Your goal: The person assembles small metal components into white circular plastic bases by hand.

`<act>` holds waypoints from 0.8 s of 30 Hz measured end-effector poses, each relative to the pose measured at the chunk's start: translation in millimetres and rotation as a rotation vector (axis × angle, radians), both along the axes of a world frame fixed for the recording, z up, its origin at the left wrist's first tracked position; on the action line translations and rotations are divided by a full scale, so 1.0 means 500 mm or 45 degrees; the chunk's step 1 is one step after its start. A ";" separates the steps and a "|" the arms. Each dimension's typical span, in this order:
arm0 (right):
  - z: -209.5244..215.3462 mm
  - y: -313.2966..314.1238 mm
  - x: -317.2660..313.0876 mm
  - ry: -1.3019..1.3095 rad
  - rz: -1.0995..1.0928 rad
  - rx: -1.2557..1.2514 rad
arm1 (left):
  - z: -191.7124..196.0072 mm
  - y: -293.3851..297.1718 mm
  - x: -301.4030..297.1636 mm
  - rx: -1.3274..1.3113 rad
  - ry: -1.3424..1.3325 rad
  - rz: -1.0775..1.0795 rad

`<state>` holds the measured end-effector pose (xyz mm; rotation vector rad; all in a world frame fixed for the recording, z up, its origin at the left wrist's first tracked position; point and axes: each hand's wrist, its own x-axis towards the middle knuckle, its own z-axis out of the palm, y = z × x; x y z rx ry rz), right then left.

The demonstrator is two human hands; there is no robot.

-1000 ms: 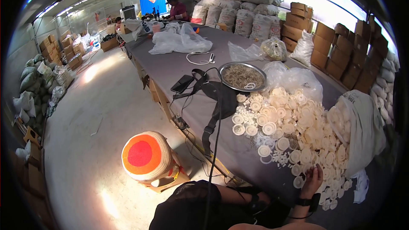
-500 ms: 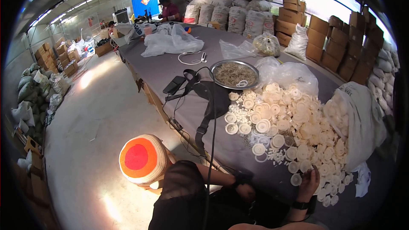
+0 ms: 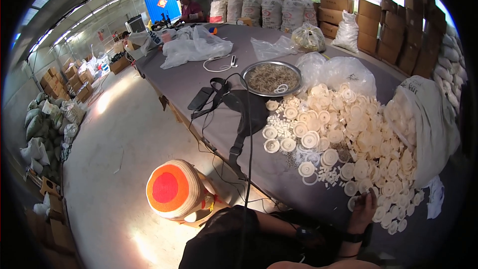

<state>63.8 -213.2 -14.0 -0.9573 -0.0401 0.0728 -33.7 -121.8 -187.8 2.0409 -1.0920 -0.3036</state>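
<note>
My right hand [image 3: 364, 210], with a dark band on its wrist, is at the near edge of a heap of cream round plastic parts [image 3: 358, 129]. Its fingers are curled together among the loose discs; what they pinch, if anything, is too small to make out. My left forearm [image 3: 275, 225] reaches across low by the table edge. The left hand past its dark wrist device is lost in shadow, so its fingers cannot be read. Small white plastic pieces [image 3: 328, 175] and clear rings [image 3: 309, 180] lie left of the heap.
A metal tray [image 3: 244, 80] of small brownish parts stands behind the heap, a white sack [image 3: 433, 129] to its right. A black strap bag [image 3: 244, 109] with cables lies left. A round orange-topped stool [image 3: 172, 189] stands on the floor. Another person [image 3: 190, 10] sits far back.
The whole view has shifted slightly. My left hand, visible before near the table edge, has moved right into shadow. My right hand stays at the heap's near edge.
</note>
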 end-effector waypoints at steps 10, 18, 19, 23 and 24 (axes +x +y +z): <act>-0.016 -0.008 -0.001 -0.008 -0.046 0.030 | 0.018 -0.062 -0.024 -0.087 0.296 -0.261; -0.008 0.014 -0.001 0.045 -0.008 0.054 | 0.036 -0.037 -0.035 -0.231 0.665 -0.208; -0.015 0.015 0.001 0.046 -0.007 0.056 | 0.039 -0.035 -0.036 -0.250 0.709 -0.203; -0.031 0.021 -0.002 0.020 0.009 0.049 | 0.053 -0.025 -0.045 -0.326 0.890 -0.173; -0.030 0.027 -0.003 0.054 -0.019 0.032 | 0.057 -0.019 -0.047 -0.347 0.936 -0.153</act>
